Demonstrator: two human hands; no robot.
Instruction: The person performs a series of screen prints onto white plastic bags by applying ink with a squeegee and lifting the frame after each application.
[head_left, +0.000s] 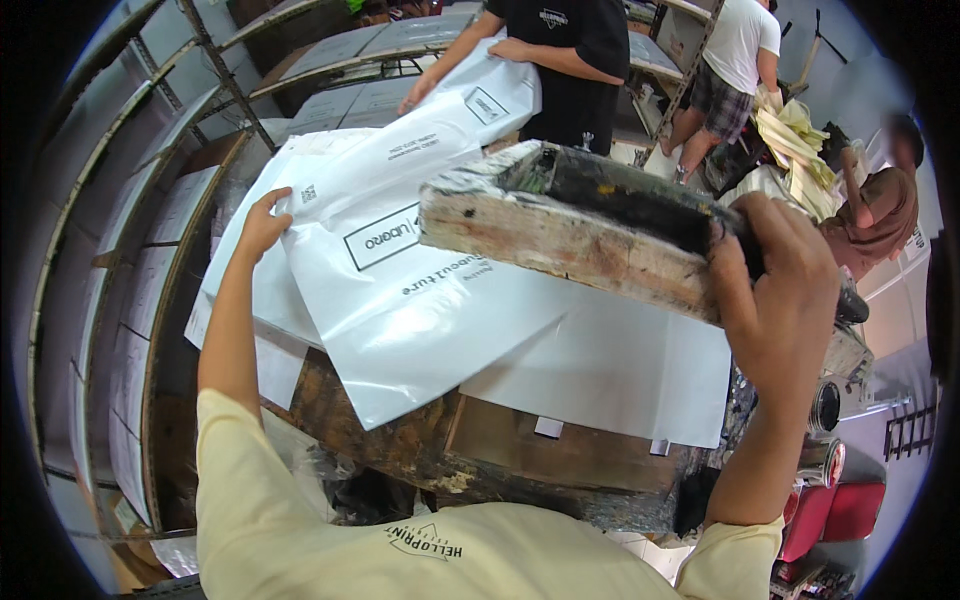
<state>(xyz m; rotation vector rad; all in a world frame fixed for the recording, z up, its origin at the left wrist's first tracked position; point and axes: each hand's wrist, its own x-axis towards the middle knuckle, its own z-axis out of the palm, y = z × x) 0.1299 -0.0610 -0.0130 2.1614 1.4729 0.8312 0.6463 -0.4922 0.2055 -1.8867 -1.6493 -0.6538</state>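
Observation:
My left hand point(265, 222) pinches the left edge of a glossy white printed plastic bag point(400, 310), which carries black lettering and a boxed logo. Its far end is held up by a co-worker's hands point(512, 50). In my right hand point(780, 280) is the right end of a wooden screen-printing frame point(580, 262), tilted up over the table and smeared with black ink inside. The frame hides part of the bag. Beneath it a blank white sheet point(620, 375) lies on the worktable point(400, 415).
Metal racks point(215, 75) with white sheets line the left and back. A co-worker in a black shirt point(570, 60) stands across the table. Two more people are at the right, near a heap of pale cloth point(795, 150). Ink cans point(822, 460) and a red chair point(850, 520) stand lower right.

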